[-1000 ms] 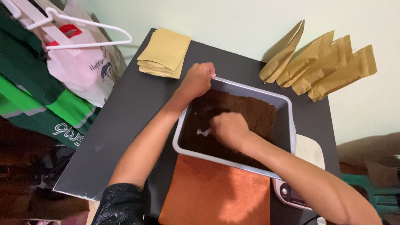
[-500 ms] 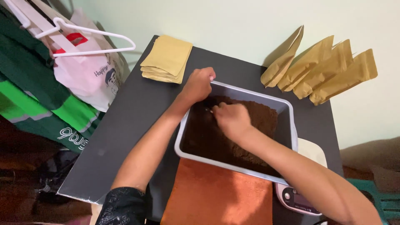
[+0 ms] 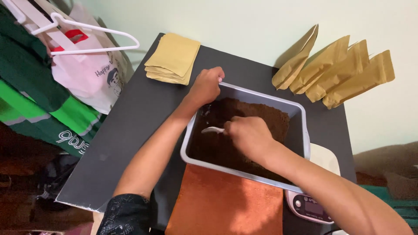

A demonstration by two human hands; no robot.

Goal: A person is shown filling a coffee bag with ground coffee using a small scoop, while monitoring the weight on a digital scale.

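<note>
Dark bench (image 3: 130, 117): left hand (image 3: 204, 86) clamps tray (image 3: 305, 126) rim; right hand (image 3: 248, 135) grip pinches, I think, a spoon (image 3: 213, 130). Powder (image 3: 261, 115) could spill if the tray tips.

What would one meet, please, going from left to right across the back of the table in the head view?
White hanger → flat stack of pouches → left hand on the tray rim → row of standing pouches.

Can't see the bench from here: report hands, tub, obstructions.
Left hand grips grey tub rim. Right hand holds white spoon over brown powder. Nothing blocking.
</note>
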